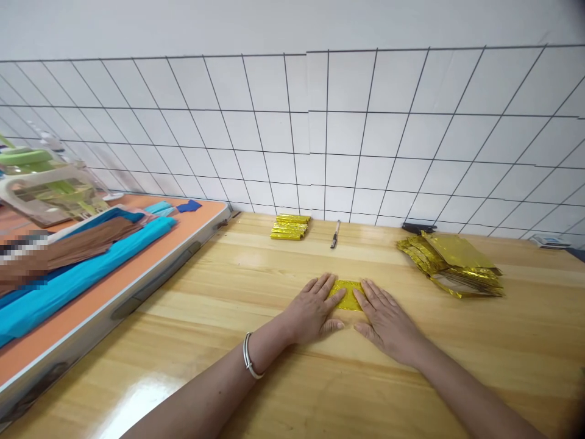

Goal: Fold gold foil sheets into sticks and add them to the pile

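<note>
A small sheet of shiny gold foil paper (348,296) lies flat on the wooden table, its two ends covered by fingers. My left hand (315,308) rests palm down on its left end, fingers stretched out and thumb apart. On the right end lies my right hand (386,317), also flat with the fingers extended. Both thumbs point toward each other just below the foil. Beyond my hands, several rolled gold foil tubes (290,227) lie side by side. To the right is a loose stack of gold foil sheets (457,262), its edges curled.
A pen (336,235) lies near the tiled wall, and a black object (417,228) sits behind the foil stack. At left, an orange-topped surface (192,228) holds blue cloth (91,268), brown cloth (77,244) and a clear container with a green lid (27,160).
</note>
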A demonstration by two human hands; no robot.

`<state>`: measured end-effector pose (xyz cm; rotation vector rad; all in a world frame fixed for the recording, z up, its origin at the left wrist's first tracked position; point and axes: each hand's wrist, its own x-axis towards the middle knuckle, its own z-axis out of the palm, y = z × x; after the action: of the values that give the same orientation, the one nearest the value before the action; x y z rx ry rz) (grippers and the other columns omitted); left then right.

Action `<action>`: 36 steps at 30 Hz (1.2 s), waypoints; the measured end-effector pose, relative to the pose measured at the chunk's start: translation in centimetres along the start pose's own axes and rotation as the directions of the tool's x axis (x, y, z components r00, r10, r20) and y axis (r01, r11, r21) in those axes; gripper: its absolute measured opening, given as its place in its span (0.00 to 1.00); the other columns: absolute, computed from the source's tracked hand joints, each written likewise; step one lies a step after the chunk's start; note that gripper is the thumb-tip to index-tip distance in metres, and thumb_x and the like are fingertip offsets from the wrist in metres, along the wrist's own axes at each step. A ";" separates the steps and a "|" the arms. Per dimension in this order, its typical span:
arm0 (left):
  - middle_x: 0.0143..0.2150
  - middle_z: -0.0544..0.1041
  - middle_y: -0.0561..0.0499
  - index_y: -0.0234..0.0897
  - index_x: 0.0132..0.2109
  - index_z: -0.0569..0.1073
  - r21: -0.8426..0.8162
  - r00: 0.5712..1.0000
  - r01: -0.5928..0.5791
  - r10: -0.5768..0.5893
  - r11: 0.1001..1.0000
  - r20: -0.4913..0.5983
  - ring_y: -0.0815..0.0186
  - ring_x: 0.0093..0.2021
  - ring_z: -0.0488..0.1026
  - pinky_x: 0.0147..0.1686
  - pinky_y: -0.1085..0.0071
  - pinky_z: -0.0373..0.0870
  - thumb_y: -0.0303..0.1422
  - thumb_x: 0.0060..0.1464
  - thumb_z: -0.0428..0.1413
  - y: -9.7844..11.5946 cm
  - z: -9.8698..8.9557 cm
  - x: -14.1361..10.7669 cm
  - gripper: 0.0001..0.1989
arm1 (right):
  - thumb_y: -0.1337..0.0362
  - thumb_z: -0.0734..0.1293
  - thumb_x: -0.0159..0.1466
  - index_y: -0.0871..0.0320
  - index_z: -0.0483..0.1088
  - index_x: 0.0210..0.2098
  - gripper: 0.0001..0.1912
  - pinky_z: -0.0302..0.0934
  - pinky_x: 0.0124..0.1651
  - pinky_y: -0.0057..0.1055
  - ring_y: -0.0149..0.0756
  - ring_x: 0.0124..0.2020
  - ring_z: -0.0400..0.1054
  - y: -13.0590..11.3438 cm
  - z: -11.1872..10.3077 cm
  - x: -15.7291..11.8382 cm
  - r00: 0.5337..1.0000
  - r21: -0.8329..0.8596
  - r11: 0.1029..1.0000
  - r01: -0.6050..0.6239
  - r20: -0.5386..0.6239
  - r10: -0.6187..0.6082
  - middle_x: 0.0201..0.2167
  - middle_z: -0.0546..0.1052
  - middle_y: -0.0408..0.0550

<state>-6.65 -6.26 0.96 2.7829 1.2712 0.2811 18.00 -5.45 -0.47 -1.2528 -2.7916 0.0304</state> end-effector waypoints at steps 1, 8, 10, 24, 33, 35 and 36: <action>0.67 0.39 0.41 0.41 0.64 0.50 -0.002 1.000 -0.002 0.002 1.000 0.001 0.48 0.66 0.38 0.59 0.52 0.45 0.55 0.56 0.39 0.0 0.0 0.0 0.35 | 0.44 0.50 0.64 0.56 0.38 0.65 0.36 0.38 0.63 0.46 0.47 0.66 0.31 0.0 0.0 0.0 1.000 0.001 1.000 -0.003 0.002 0.003 0.67 0.36 0.52; 0.67 0.40 0.40 0.47 0.65 0.48 -0.013 0.999 -0.016 0.016 1.000 0.030 0.45 0.65 0.39 0.58 0.49 0.45 0.56 0.55 0.39 0.1 -0.7 0.0 0.34 | 0.45 0.50 0.64 0.54 0.38 0.65 0.36 0.38 0.63 0.47 0.47 0.66 0.30 0.0 -0.4 0.0 1.000 0.021 1.000 -0.003 0.025 0.003 0.67 0.34 0.51; 0.67 0.41 0.39 0.46 0.65 0.47 -0.014 0.999 -0.015 0.015 1.000 0.035 0.45 0.65 0.39 0.58 0.48 0.45 0.56 0.55 0.39 0.2 -0.8 0.1 0.35 | 0.45 0.50 0.64 0.52 0.38 0.65 0.35 0.38 0.63 0.49 0.48 0.66 0.30 0.0 -0.6 -0.1 1.000 0.027 1.000 0.011 0.028 -0.012 0.67 0.33 0.50; 0.67 0.39 0.39 0.41 0.65 0.49 -0.002 0.999 -0.018 0.018 1.000 0.026 0.47 0.66 0.38 0.59 0.50 0.43 0.56 0.55 0.40 -0.1 -0.5 -0.1 0.36 | 0.46 0.52 0.64 0.50 0.40 0.65 0.34 0.38 0.63 0.50 0.50 0.66 0.29 0.2 -0.9 -0.2 0.998 0.044 0.997 0.061 0.028 -0.062 0.67 0.33 0.48; 0.68 0.39 0.43 0.43 0.65 0.48 -0.010 0.999 -0.027 0.027 1.000 0.041 0.50 0.66 0.37 0.60 0.53 0.42 0.53 0.58 0.38 -0.6 -0.6 -0.4 0.33 | 0.46 0.51 0.64 0.50 0.40 0.65 0.33 0.37 0.63 0.50 0.50 0.65 0.29 0.2 -1.0 -0.2 0.997 0.049 0.997 0.056 0.049 -0.058 0.67 0.33 0.48; 0.68 0.39 0.45 0.44 0.65 0.48 -0.008 0.999 -0.023 0.024 1.000 0.040 0.52 0.66 0.38 0.61 0.54 0.41 0.51 0.59 0.38 -0.7 -0.6 -0.4 0.31 | 0.46 0.51 0.64 0.50 0.41 0.65 0.33 0.37 0.63 0.50 0.49 0.66 0.29 0.3 -1.0 -0.3 0.997 0.055 0.997 0.059 0.047 -0.062 0.67 0.33 0.47; 0.68 0.39 0.45 0.44 0.65 0.48 -0.008 0.999 -0.023 0.023 1.000 0.036 0.52 0.66 0.38 0.61 0.54 0.41 0.51 0.60 0.38 -0.8 -0.6 -0.5 0.30 | 0.46 0.52 0.64 0.50 0.41 0.65 0.33 0.38 0.63 0.49 0.49 0.66 0.30 0.4 -1.1 -0.4 0.997 0.059 0.996 0.060 0.047 -0.063 0.67 0.33 0.47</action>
<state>-7.63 -6.12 1.41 2.7849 1.2291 0.2354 18.63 -5.47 0.56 -1.1681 -2.8471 0.1378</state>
